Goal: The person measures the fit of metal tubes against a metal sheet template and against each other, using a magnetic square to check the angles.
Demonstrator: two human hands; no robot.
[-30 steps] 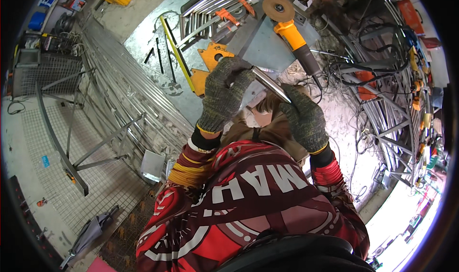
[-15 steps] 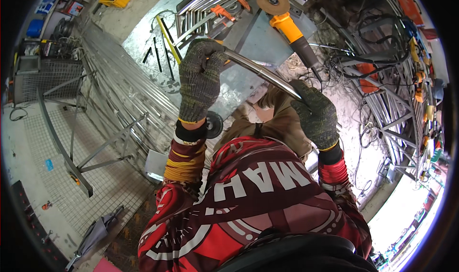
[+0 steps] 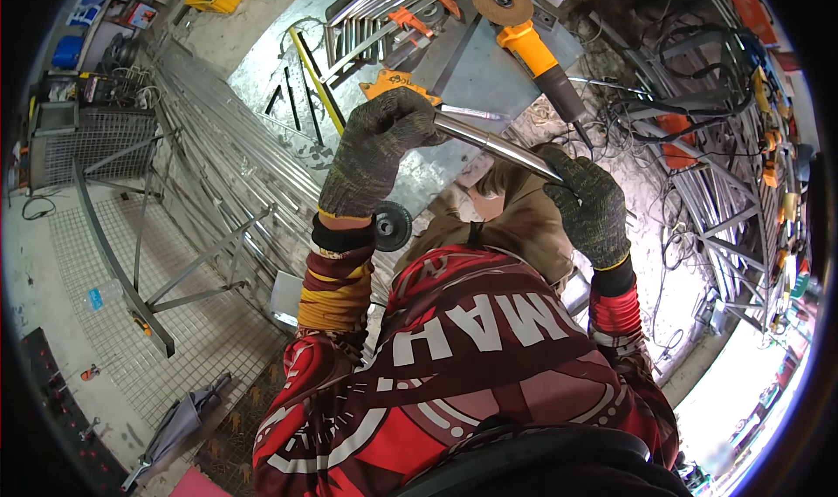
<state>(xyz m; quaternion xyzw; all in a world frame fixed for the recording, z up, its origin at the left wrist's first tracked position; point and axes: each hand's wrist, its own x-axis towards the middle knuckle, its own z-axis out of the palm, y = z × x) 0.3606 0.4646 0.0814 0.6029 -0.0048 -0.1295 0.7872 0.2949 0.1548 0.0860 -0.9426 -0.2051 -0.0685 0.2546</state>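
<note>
In the head view, the polished silver metal tube (image 3: 497, 145) lies between one and two o'clock from the centre, slanting off the ground-side clutter and spanning both gloves; whether it is one piece or two laid together, I cannot tell. At eleven o'clock, the left hand (image 3: 371, 157), in a dark grey-green knitted glove, has its fingers curled around the upper-left end. Near three o'clock, the right hand (image 3: 589, 205), gloved alike, pinches the lower-right end between its fingers. A grip at both ends, as here, should steady it well; fingertips are best held off any raw rim, and turning it calls for even pressure. Toward one o'clock, the yellow-and-black angle grinder (image 3: 531, 52) with its brown round disc (image 3: 502, 4) rests on the grey metal counter (image 3: 489, 74), so swinging the tube that way would need care.
</note>
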